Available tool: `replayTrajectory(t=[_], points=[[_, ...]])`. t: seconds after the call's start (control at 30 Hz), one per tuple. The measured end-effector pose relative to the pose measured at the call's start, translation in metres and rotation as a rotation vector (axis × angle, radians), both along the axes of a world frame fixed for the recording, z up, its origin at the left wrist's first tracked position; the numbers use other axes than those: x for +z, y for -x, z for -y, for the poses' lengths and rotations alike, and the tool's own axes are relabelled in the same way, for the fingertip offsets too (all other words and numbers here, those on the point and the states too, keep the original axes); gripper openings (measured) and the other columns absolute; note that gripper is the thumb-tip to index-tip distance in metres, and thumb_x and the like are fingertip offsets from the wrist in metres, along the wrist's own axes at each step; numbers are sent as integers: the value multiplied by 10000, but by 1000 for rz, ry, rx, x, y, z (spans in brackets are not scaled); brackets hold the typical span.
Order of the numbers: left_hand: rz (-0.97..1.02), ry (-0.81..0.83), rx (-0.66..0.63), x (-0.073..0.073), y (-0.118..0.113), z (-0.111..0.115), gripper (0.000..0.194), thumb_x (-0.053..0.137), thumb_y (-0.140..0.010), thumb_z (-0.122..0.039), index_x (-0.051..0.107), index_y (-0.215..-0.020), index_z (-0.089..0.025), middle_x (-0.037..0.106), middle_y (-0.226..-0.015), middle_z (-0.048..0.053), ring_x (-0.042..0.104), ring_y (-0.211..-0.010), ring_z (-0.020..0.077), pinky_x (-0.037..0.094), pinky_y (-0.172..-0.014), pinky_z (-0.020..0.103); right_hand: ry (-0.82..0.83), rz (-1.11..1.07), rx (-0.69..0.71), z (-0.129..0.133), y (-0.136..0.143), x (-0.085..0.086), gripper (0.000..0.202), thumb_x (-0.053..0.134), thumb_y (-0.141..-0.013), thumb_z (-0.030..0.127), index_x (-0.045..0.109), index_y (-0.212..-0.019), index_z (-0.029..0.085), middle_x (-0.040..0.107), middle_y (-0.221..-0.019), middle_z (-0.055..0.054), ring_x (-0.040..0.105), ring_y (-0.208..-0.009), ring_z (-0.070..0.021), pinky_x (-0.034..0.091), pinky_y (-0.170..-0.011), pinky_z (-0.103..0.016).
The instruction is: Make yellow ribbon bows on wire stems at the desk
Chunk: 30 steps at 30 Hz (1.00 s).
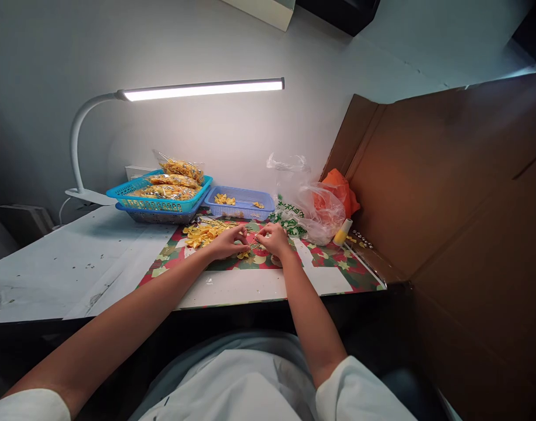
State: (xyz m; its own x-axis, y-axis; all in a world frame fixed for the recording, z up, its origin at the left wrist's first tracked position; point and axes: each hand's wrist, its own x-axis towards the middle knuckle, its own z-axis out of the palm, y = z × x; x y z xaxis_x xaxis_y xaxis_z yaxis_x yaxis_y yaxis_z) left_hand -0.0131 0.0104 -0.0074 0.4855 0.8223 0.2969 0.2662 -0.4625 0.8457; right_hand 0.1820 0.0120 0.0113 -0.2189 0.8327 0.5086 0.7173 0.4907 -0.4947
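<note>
1. I see both bare hands meeting over the patterned sheet (246, 265), close to the front edge of the counter (52, 266).
2. The right hand (274, 240) has its thumb and finger pinched on a thin strand (253, 241), which runs across the small space towards the other hand.
3. The left hand (229, 242) is curled, its fingertips at the strand's other end; I cannot tell whether they are pressed together on it.
4. A small yellow piece (243, 255) shows just below the left fingertips, over the sheet.
5. Just beyond the left hand, a loose yellow heap (201, 235) lies on the sheet.
6. Towards the back edge sits a periwinkle basket (239, 211) with a few yellow bits inside. Left of it, a turquoise basket (174, 205) full of clear packets (167, 192) is stacked on a darker blue basket (156, 217).
7. At the back right, a clear plastic bag (294, 178) with green print lies against an orange bag (349, 199). In front stands a tilted bottle (342, 233), with silvery beads (362, 238) near the right edge, beside the tall cardboard (461, 175).
8. A lit lamp (202, 90) reaches over from the back left corner.
</note>
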Motion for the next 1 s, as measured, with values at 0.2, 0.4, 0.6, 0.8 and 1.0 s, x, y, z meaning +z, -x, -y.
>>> replayTrajectory(t=[0.2, 0.4, 0.6, 0.8, 1.0], points=[[-42, -45, 45, 3, -1, 2, 356, 686, -718, -419, 485, -913, -199, 685, -743, 5, 602, -654, 159, 420, -576, 242, 20, -2, 40, 3, 1, 2, 138, 634, -767, 215, 706, -649, 210, 679, -808, -27, 550, -890, -208, 377, -827, -334], [-25, -58, 73, 4, -2, 0, 363, 653, -743, -482, 510, -908, -192, 692, -855, 25, 596, -659, 147, 453, -593, 255, 24, -24, 68, 7, 2, 4, 137, 614, -769, 195, 709, -671, 207, 673, -810, -22, 537, -907, -206, 372, -843, -331], [31, 9, -14, 2, -2, -5, 384, 725, -675, -389, 503, -918, -190, 679, -791, 7, 642, -768, 177, 480, -707, 291, 33, -28, 82, 9, 3, 7, 150, 605, -763, 189, 705, -654, 214, 664, -788, -19, 535, -912, -211, 367, -826, -331], [30, 26, -47, 0, -3, -8, 360, 719, -678, -335, 498, -923, -189, 669, -767, -1, 646, -757, 179, 471, -694, 290, 40, -27, 86, 9, 4, 6, 157, 600, -765, 181, 712, -662, 219, 662, -784, -19, 535, -912, -209, 366, -844, -335], [18, 8, -39, 4, -5, -4, 367, 726, -675, -324, 497, -926, -184, 674, -789, 5, 645, -765, 177, 467, -708, 291, 28, -46, 99, 8, 5, 5, 158, 603, -768, 185, 702, -648, 213, 664, -785, -18, 538, -892, -203, 370, -833, -332]])
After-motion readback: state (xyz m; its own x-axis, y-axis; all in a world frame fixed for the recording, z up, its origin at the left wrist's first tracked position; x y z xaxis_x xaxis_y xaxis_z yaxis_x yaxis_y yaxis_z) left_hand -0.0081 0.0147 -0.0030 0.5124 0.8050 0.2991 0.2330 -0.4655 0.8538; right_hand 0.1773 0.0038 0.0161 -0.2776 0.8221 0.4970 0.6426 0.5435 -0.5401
